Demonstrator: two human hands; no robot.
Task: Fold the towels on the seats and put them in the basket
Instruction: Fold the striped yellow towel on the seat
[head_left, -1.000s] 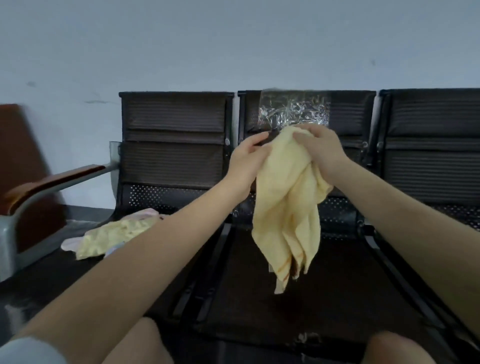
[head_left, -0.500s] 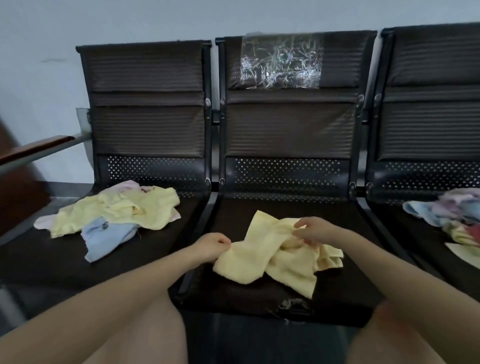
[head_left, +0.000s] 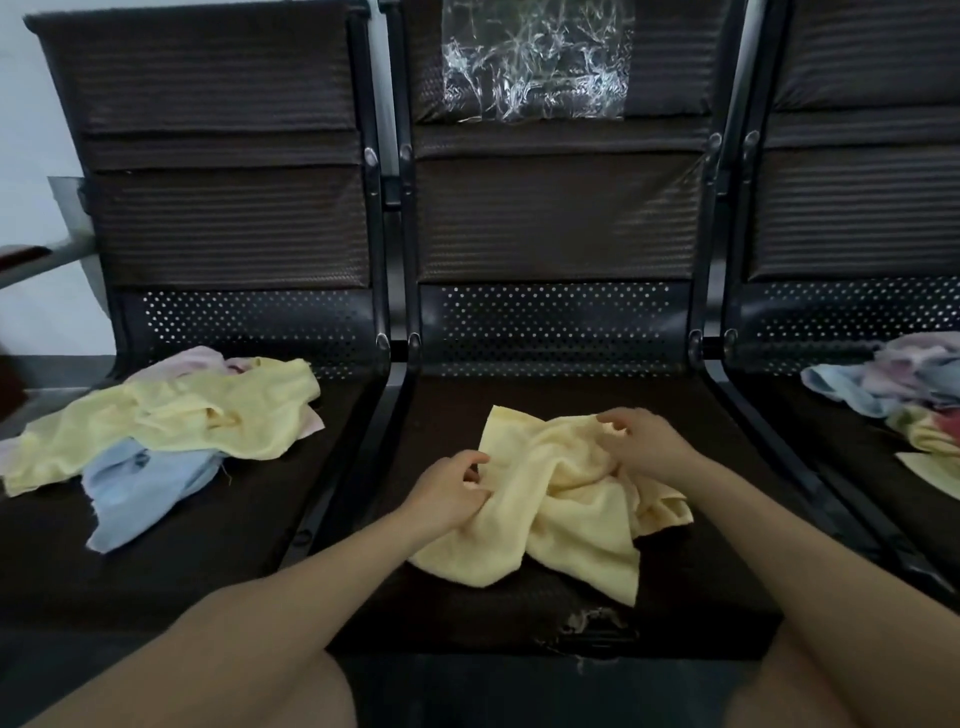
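Note:
A crumpled yellow towel (head_left: 558, 514) lies on the middle seat (head_left: 701, 519) of a dark bench. My left hand (head_left: 449, 493) pinches its left edge with curled fingers. My right hand (head_left: 641, 441) grips the bunched cloth at its upper right. On the left seat (head_left: 208, 545) lies a heap with a yellow towel (head_left: 171, 421), a blue towel (head_left: 140, 483) and a pink one (head_left: 192, 361) under them. More towels (head_left: 904, 395) in blue, pink and yellow are piled on the right seat. No basket is in view.
Three dark seats stand side by side with black frame rails (head_left: 374, 431) between them. Clear plastic film (head_left: 535, 57) is stuck on the middle backrest. A grey armrest (head_left: 47, 260) sticks out at the far left. My knees are at the bottom edge.
A second ago both hands held the yellow towel up in the air. It now lies on the middle seat, with my hands still gripping it, and my view has tilted down.

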